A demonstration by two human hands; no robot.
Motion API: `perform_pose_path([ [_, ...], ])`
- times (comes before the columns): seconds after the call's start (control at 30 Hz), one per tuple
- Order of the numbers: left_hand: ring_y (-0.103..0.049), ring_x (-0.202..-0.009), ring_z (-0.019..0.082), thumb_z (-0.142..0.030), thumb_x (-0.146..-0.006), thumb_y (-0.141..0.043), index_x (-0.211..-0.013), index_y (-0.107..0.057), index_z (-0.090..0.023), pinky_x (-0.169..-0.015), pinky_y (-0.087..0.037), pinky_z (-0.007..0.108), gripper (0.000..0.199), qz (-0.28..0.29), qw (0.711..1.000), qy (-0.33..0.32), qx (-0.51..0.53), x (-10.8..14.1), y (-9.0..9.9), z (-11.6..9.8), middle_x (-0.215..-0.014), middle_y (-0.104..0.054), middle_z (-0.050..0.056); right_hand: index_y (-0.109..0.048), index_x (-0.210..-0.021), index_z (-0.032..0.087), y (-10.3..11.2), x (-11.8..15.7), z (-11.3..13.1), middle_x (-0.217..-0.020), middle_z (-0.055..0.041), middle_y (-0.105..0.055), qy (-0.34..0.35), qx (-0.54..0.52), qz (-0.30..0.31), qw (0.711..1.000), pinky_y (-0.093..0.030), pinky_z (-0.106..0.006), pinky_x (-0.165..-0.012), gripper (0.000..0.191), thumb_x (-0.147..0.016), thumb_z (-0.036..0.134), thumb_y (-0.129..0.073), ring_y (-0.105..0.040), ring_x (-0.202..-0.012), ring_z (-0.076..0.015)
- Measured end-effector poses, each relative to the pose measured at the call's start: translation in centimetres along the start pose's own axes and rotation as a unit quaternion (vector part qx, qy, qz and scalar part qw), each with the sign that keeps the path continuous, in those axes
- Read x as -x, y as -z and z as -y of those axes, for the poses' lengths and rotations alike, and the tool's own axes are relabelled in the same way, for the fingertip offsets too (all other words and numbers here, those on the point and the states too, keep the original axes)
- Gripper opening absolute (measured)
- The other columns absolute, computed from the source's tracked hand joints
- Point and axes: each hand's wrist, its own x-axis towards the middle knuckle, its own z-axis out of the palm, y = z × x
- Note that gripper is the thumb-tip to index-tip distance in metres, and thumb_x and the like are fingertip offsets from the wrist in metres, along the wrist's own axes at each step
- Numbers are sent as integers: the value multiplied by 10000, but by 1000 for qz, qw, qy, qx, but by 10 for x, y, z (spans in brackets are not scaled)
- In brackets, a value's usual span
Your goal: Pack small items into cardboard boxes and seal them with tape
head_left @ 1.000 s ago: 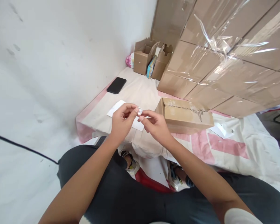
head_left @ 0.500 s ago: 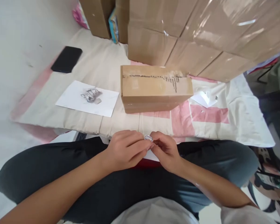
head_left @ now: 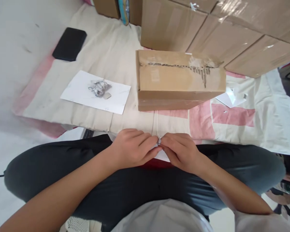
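Note:
My left hand (head_left: 132,148) and my right hand (head_left: 181,149) meet above my lap, fingertips almost touching. Between them a small silvery metal piece (head_left: 159,140) is pinched from both sides; the fingers cover most of it. Under the hands part of a white sheet (head_left: 163,156) shows, with something red (head_left: 156,163) below it. On the cloth to the left lies a white paper (head_left: 74,91) bearing a small pile of metal pieces (head_left: 100,88).
A taped cardboard box (head_left: 178,77) stands on the cloth beyond my hands, with stacked cartons (head_left: 174,25) behind. A black flat object (head_left: 70,43) lies at the far left, a white piece of paper (head_left: 228,98) at the right.
The view has shifted, so the box and cartons appear larger and farther right. My fingers have closed in around the small metal piece, which shows less than before.

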Motion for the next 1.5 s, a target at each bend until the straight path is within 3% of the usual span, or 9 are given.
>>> perform_pose_path([
  [0.17, -534, -484, 132, -215, -935, -580, -741, -583, -194, -469, -382, 309, 196, 14, 995, -13, -100, 0, 6, 2, -565, -587, -49, -573, -1006, 192, -1, -9, 3, -773, 2, -569, -31, -16, 25, 999, -391, -240, -598, 156, -958, 48, -536, -462, -654, -110],
  [0.27, -514, -484, 134, -188, -914, -569, -691, -541, -202, -467, -355, 310, 224, 15, 993, -11, -117, -2, 7, 4, -549, -545, -50, -586, -931, 192, -1, -13, 7, -733, 23, -569, -108, -79, 34, 990, -398, -212, -579, 117, -961, 85, -552, -468, -618, -88],
  [0.37, -538, -528, 140, -185, -933, -536, -702, -532, -201, -486, -347, 312, 232, 31, 994, -2, -101, -4, 7, 6, -577, -560, -40, -585, -857, 193, -1, -14, 9, -675, 40, -522, -194, -152, 37, 968, -383, -201, -541, 127, -973, 148, -561, -444, -585, -82],
  [0.5, -545, -560, 129, -189, -976, -479, -742, -549, -194, -515, -347, 306, 244, 61, 997, 21, -33, -5, 5, 7, -613, -594, -39, -600, -846, 194, 0, -12, 8, -663, 40, -515, -242, -205, 40, 947, -365, -211, -529, 128, -971, 187, -571, -444, -585, -88],
  [0.7, -545, -598, 136, -202, -1010, -434, -789, -561, -191, -554, -364, 298, 255, 61, 996, 61, 30, -5, 8, 15, -650, -609, -25, -551, -779, 196, 7, -12, 1, -646, 43, -475, -262, -214, 14, 941, -334, -223, -522, 178, -954, 165, -551, -398, -576, -90],
  [0.83, -592, -659, 135, -287, -1008, -531, -920, -597, -192, -594, -392, 272, 145, 42, 995, 68, 60, -3, 6, 16, -746, -678, -20, -554, -797, 199, 8, -11, 0, -647, 50, -471, -259, -222, 11, 940, -343, -217, -528, 159, -952, 166, -559, -396, -579, -88],
  [0.93, -617, -700, 135, -361, -993, -579, -981, -603, -194, -592, -394, 261, 169, 50, 993, 71, 78, -1, 0, 11, -808, -703, -13, -566, -822, 197, 4, -10, 2, -660, 53, -509, -235, -232, 28, 943, -363, -203, -542, 135, -940, 133, -561, -416, -578, -78],
  [1.1, -582, -643, 118, -240, -1025, -463, -910, -592, -198, -578, -392, 249, 178, 84, 983, 109, 124, 2, -8, 5, -733, -649, -32, -577, -808, 187, -1, -11, 3, -652, 60, -515, -220, -217, 31, 951, -356, -188, -533, 132, -913, 106, -580, -410, -565, -65],
  [1.5, -568, -653, 101, -312, -1032, -460, -900, -610, -200, -626, -417, 217, 229, 146, 915, 233, 295, 5, -7, 6, -736, -629, -44, -610, -758, 175, -1, -13, 2, -589, 58, -493, -252, -243, 44, 936, -347, -208, -538, 151, -890, 121, -563, -394, -547, -76],
])
